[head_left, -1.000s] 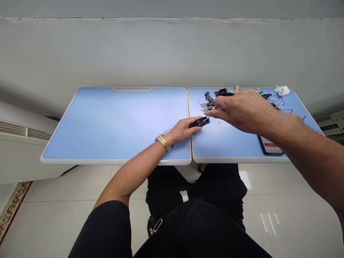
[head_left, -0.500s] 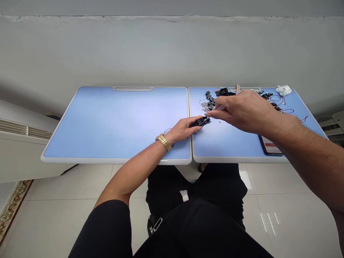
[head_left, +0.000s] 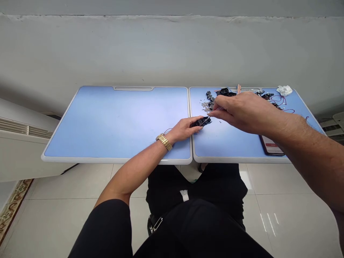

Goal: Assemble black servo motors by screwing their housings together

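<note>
Fingers of the left hand (head_left: pixel 188 124) clench a small, angular black plastic housing (head_left: pixel 205 121).

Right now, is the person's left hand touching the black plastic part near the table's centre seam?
Touching: the head view shows the left hand curled against the black plastic part.

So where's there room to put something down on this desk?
The biggest free patch is on the left panel, beside the left hand. A smaller one is on the right panel, between the black part and the phone. The far side of that panel is crowded with screws and wires.
</note>
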Demonstrator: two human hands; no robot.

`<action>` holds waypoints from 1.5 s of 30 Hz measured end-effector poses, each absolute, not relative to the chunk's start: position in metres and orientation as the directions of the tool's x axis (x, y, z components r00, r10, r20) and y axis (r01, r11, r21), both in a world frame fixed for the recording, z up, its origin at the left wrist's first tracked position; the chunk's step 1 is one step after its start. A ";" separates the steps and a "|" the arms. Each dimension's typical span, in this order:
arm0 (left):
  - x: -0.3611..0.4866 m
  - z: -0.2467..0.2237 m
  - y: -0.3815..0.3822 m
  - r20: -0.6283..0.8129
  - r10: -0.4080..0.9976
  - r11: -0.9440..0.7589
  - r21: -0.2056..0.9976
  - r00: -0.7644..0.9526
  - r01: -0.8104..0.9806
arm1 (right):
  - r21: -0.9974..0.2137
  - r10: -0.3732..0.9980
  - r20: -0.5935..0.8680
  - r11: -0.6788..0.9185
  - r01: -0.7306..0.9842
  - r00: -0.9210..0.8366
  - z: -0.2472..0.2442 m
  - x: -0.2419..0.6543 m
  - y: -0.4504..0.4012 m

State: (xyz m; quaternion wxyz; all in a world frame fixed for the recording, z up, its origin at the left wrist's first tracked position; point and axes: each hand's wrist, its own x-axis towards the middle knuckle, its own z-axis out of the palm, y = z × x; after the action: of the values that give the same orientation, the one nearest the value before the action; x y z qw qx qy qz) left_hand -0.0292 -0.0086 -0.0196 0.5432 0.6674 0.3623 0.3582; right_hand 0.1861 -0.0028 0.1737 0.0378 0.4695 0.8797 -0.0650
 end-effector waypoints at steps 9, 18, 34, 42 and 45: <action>-0.029 -0.021 -0.008 0.083 0.871 -0.135 0.988 0.485 0.074 | -0.102 0.790 -0.153 0.584 0.805 -0.593 0.172 0.196 0.002; -0.028 -0.020 -0.010 0.109 0.873 -0.175 0.980 0.475 0.096 | 0.068 0.781 -0.174 0.617 0.784 -0.600 0.175 0.191 0.002; -0.029 -0.018 -0.010 0.098 0.872 -0.176 0.977 0.480 0.121 | 0.044 0.776 -0.216 0.614 0.788 -0.592 0.178 0.188 -0.002; -0.029 -0.019 -0.010 0.089 0.874 -0.164 0.979 0.478 0.118 | -0.050 0.784 -0.217 0.586 0.809 -0.581 0.178 0.195 -0.003; -0.029 -0.019 -0.010 0.091 0.875 -0.173 0.976 0.475 0.133 | -0.094 0.743 -0.195 0.635 0.767 -0.640 0.174 0.198 -0.001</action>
State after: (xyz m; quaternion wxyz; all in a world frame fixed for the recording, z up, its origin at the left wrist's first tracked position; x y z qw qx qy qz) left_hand -0.0294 -0.0098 -0.0191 0.5251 0.6795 0.3709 0.3534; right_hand 0.1983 -0.0005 0.1739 0.0692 0.4188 0.9015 -0.0842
